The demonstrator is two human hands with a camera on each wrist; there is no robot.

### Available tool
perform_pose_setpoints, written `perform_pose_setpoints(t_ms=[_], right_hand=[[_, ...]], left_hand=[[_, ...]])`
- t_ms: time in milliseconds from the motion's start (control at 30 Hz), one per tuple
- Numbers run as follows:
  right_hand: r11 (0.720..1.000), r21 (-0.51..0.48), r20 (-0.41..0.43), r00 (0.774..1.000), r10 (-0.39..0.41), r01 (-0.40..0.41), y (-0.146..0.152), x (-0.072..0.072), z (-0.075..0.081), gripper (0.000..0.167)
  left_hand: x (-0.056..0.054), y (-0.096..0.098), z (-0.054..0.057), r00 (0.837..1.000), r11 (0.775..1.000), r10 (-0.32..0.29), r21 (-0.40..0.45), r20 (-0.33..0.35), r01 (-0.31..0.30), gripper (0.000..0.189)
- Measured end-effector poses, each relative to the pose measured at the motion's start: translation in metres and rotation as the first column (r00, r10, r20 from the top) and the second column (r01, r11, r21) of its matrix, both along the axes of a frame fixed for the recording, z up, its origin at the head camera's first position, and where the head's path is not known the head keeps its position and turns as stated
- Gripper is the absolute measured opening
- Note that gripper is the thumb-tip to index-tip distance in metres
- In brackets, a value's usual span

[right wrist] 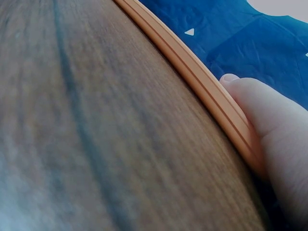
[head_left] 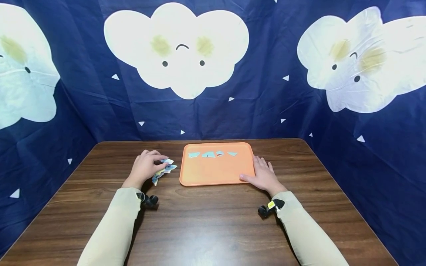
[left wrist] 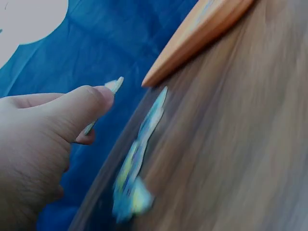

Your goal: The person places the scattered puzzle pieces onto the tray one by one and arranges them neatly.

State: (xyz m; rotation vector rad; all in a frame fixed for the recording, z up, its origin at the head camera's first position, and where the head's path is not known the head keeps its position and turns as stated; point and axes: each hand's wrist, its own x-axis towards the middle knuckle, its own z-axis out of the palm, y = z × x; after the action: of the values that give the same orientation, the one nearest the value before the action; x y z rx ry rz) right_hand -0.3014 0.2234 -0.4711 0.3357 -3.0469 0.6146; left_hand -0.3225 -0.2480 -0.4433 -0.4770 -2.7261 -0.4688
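Observation:
In the head view my left hand [head_left: 146,165] is at the left of the table, pinching a small scrap of torn paper [left wrist: 114,85] between thumb and fingers. Below it lies a loose heap of torn paper pieces [left wrist: 137,159], coloured blue, yellow and white. My right hand [head_left: 264,176] rests at the near right corner of an orange tray [head_left: 213,171]. Its thumb [right wrist: 250,94] lies over the tray's rim, and the other fingers stretch along the right side. Several pale blue paper pieces [head_left: 208,154] sit in a row along the tray's far part.
The tray lies flat on a brown wood-grain table [head_left: 206,221]. Beyond the table's back edge hangs a dark blue cloth [head_left: 213,118] with white clouds and small triangles. A small black camera [head_left: 149,200] is strapped at the left wrist, another [head_left: 267,210] at the right.

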Motion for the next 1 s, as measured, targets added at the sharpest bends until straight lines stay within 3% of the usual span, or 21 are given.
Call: perform_pose_setpoints(t_ms=[567,833,1000], right_hand=[[1.000,-0.003,0.008,1.000,-0.006,0.006,-0.001,-0.001,0.000,0.118],[1.000,0.000,0.008,1.000,-0.005,0.005,0.000,0.000,0.001,0.119],[1.000,-0.008,0.007,1.000,0.011,-0.011,0.001,0.000,0.001,0.120]], left_hand=[[-0.012,0.084,0.009,0.986,0.996,-0.029,0.082,-0.163,0.043,0.032],[-0.013,0.125,0.017,0.991,0.992,-0.098,0.066,-0.090,0.104,0.029],[-0.017,0.150,0.018,0.983,0.986,-0.160,0.022,-0.094,0.162,0.025]])
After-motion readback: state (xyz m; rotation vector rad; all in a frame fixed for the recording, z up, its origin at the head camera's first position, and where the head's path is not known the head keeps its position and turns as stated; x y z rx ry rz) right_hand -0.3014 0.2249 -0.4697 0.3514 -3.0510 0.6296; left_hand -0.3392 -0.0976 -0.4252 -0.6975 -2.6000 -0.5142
